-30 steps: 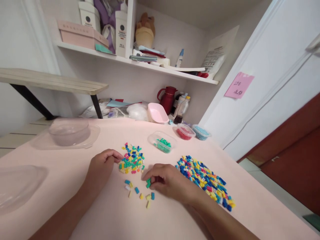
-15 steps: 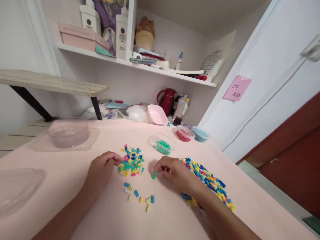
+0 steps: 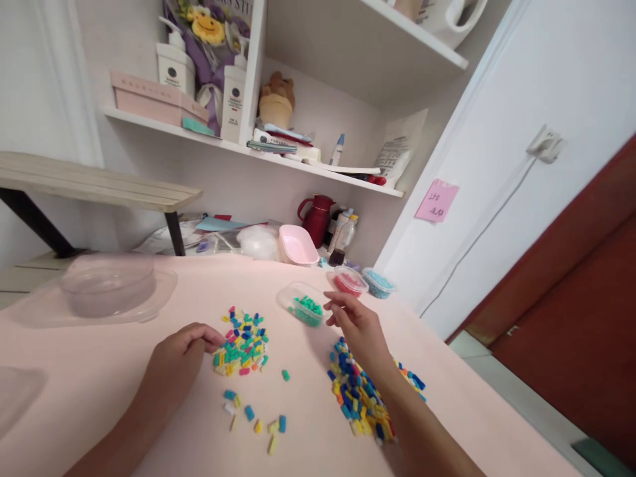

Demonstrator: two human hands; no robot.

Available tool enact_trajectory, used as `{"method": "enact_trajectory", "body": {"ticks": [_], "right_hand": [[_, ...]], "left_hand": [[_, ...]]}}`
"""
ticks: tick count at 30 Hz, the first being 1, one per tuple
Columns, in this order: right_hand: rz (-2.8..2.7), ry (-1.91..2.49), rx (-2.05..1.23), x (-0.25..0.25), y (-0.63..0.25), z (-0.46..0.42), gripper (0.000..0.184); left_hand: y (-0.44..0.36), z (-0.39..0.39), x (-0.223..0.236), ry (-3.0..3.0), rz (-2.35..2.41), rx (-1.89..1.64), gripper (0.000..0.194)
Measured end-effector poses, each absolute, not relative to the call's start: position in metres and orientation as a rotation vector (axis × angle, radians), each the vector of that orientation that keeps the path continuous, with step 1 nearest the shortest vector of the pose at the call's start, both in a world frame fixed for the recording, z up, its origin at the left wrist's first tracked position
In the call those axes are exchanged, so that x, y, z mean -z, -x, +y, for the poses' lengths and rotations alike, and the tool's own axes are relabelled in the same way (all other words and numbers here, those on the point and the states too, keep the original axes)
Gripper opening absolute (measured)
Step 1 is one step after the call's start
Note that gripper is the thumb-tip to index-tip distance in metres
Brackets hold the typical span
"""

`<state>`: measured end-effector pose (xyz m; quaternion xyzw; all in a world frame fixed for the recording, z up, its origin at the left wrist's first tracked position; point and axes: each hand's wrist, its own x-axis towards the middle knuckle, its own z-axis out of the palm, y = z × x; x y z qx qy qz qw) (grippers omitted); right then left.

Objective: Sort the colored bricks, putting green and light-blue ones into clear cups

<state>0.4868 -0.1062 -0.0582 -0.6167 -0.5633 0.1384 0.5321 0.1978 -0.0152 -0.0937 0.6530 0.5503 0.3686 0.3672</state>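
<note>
"Green bricks (image 3: pixel 308 309) first: where do they lie?"

"Mostly in the clear container (image 3: pixel 287 296), just below the centre of the frame, heaped towards its right side, close to the right hand (image 3: pixel 358 328)."

"Does that hand have one?"

"None that I can see. Its fingers are parted and loosely bent at the container's right rim, with the tips just beside the heap. Whether they touch the rim, I can't tell."

"Any green elsewhere?"

"A lone green brick (image 3: pixel 285 375) lies on the desk (image 3: pixel 199 424), lower centre of the frame, apart from the fingers of both hands. More green ones sit among the small mixed pile (image 3: pixel 243 344) to its left."

"And the left hand (image 3: pixel 181 354)?"

"Fingers curled, tips at the left edge of that small pile. I can't tell whether they pinch anything."

"What is around them?"

"Lower right, a large mixed pile (image 3: pixel 362 391), partly hidden by the right forearm (image 3: pixel 417 424). Lower centre, a few loose bricks (image 3: pixel 249 413), blue, yellow and white. Beyond the right fingers, a tub of red pieces (image 3: pixel 349 283) beside a tub of blue pieces (image 3: pixel 378 285)."
</note>
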Motion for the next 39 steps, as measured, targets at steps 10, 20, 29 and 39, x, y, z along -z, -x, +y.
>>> {"method": "enact_trajectory", "body": {"ticks": [10, 20, 29, 39], "right_hand": [[-2.072, 1.605, -0.431, 0.074, -0.443, -0.122, 0.038], [-1.861, 1.649, -0.464, 0.063, -0.446, -0.122, 0.015], [-1.319, 1.476, -0.174, 0.057, -0.488, -0.104, 0.046], [-1.708, 1.351, -0.312, 0.068, -0.438, -0.119, 0.031]], "left_hand": [[-0.201, -0.020, 0.083, -1.671, 1.416, -0.956, 0.028], [-0.200, -0.018, 0.088, -1.667, 1.412, -0.956, 0.027], [-0.201, -0.017, 0.087, -1.709, 1.392, -0.994, 0.026], [-0.198, -0.018, 0.090, -1.732, 1.370, -0.970, 0.028]]}}
